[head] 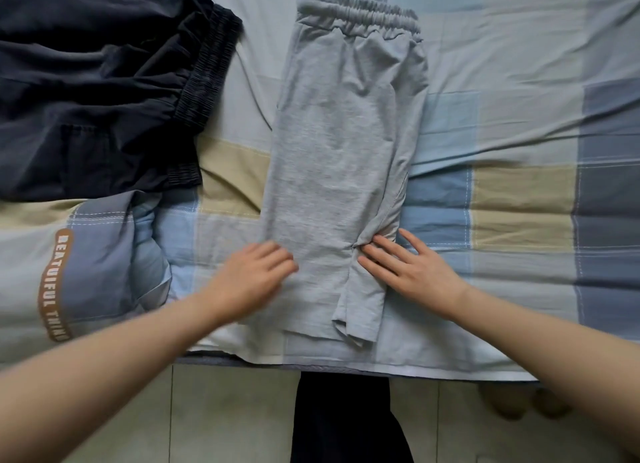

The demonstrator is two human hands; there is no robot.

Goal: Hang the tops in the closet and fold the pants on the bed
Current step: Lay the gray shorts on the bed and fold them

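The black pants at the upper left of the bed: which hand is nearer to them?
Left. The left hand lies on the grey pants' near-left edge, below the black pants and apart from them. The right hand presses the grey pants' right side, farther off.

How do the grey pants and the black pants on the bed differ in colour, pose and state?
The grey pants are light grey; the black pants are dark. The grey pants lie folded lengthwise in a narrow strip; the black pants lie bunched. Both hands, left hand and right hand, rest on the grey pants; nothing touches the black pants. Both have elastic waistbands.
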